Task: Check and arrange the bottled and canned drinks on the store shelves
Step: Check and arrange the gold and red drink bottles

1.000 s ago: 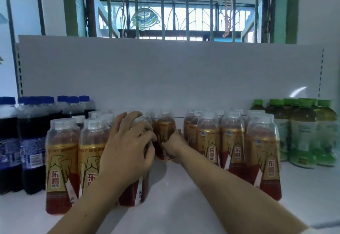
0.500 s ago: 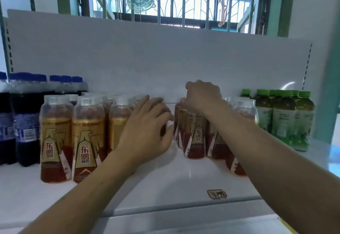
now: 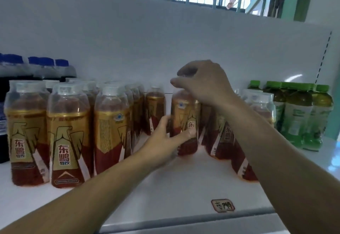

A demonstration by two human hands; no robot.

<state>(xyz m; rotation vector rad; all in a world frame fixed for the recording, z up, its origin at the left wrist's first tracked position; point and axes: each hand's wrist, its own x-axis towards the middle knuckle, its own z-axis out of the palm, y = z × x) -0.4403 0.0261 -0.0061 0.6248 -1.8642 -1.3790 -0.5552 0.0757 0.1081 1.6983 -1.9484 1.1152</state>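
The step in hand looked like straightening one bottle in the gap between the two amber blocks. The left hand (image 3: 165,141) wrapped the lower body of the held bottle (image 3: 184,110), thumb across the label. The right hand (image 3: 204,82) was curled over its top, the cap hidden beneath. The bottle stood upright on the white shelf (image 3: 174,184), mid-depth, just beside the right block. Next it probably needed turning label-forward and sliding into line without knocking its neighbours.

Far left, the cola bottles (image 3: 11,79) were dark with blue caps. The amber bottles (image 3: 68,132) were clear plastic, domed at the shoulder, with glossy gold sleeves. At right, the green bottles (image 3: 298,116) were waisted and pale-labelled. A small tag (image 3: 223,205) sat near the shelf's near edge.
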